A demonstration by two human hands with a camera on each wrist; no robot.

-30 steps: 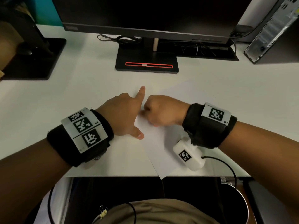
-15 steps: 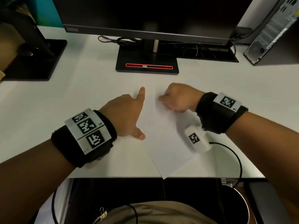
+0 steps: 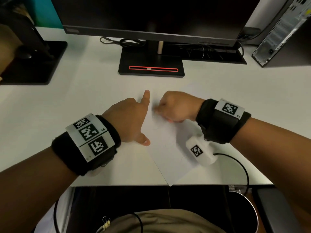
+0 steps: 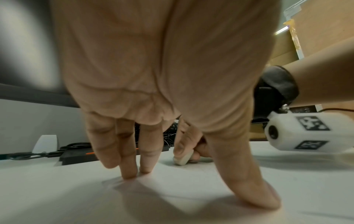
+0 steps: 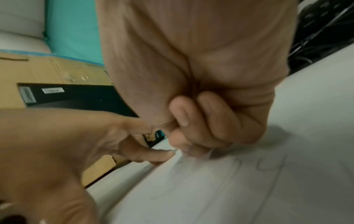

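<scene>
Right hand (image 3: 176, 106) is curled into a loose fist, its thumb and fingertips pinched round a small white eraser (image 4: 182, 159); left hand (image 3: 127, 121) lies spread, fingers straight, with the index finger and thumb pressing down the left edge of a sheet of paper (image 3: 168, 148).

White desk (image 3: 84, 98) carries everything; at its far side stand a dark monitor (image 3: 151, 17) on a black base (image 3: 151, 64) and, to the right, a computer tower (image 3: 282, 31).

The sheet lies skewed on the desk before the person; one corner points straight back at the person and just reaches the desk's front edge; its long left edge runs from that corner away and slightly leftward, up to the left index fingertip; the far edges are lost against the white desk. Faint pencil marks (image 5: 264, 165) show on the sheet near the right hand.

The eraser stands steeply tilted, its lower end on the far part of the paper, just right of the left index finger; its upper end is hidden in the fingers.

Against half a second ago, the right hand has come back leftward and nearer to the left hand; the left hand and the sheet have kept their places.
</scene>
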